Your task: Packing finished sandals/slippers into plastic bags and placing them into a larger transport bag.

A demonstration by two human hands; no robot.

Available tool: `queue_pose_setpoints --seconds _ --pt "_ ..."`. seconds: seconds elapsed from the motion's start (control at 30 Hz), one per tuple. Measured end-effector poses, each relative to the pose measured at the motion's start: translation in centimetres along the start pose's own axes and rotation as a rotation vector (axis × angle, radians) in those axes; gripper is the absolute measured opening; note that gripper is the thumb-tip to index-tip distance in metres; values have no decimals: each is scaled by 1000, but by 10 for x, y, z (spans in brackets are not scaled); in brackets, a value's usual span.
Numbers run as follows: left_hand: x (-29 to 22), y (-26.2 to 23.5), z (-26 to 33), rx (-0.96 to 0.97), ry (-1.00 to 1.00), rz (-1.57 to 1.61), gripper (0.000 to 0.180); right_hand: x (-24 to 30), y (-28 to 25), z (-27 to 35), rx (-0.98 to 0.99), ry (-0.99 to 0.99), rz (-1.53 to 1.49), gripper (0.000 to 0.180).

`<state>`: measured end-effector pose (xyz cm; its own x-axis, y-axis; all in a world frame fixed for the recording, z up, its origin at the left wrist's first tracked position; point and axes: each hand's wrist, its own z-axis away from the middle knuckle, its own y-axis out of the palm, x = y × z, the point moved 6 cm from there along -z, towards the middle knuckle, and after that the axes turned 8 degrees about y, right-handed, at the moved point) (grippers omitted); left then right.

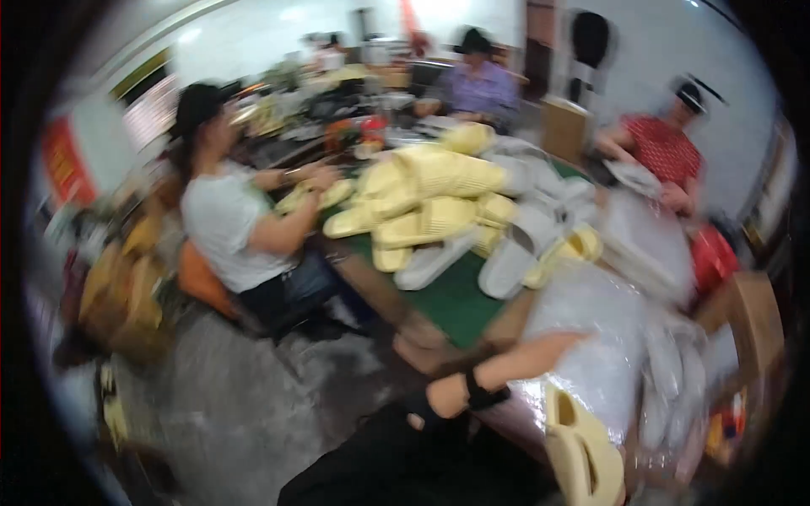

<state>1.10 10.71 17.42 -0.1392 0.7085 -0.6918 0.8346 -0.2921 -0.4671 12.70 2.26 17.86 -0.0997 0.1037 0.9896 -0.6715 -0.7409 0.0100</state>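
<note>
My left hand (531,357) reaches in from the lower middle, a black band on its wrist. Its blurred fingers look stretched out toward the right, over clear plastic wrapping (582,312), with nothing visible in them. I cannot tell whether they touch the plastic. Below the hand, a pair of pale yellow slippers (582,455) lies by the plastic at the lower edge. My right hand does not show. Ahead, a heap of yellow slippers (430,181) and grey slippers (515,253) covers much of the green-topped table (460,299).
A person in a white shirt (224,223) sits at left, handling yellow slippers. Another in red (666,148) holds a light-coloured slipper at far right; a third in purple (481,88) sits behind the heap. A cardboard box (755,325) and plastic-wrapped slippers (671,379) stand at right.
</note>
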Motion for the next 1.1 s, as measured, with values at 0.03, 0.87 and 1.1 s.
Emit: queue_pose_setpoints --seconds 0.03,0.87,1.1 --pt "30 22 10 -70 8 40 44 10 14 -28 122 -22 21 23" --pt "-37 -38 31 -369 -95 -1159 6 20 84 -114 348 5 -33 23" --pt "16 -45 59 -358 -521 -898 9 19 96 -121 339 13 -79 23"
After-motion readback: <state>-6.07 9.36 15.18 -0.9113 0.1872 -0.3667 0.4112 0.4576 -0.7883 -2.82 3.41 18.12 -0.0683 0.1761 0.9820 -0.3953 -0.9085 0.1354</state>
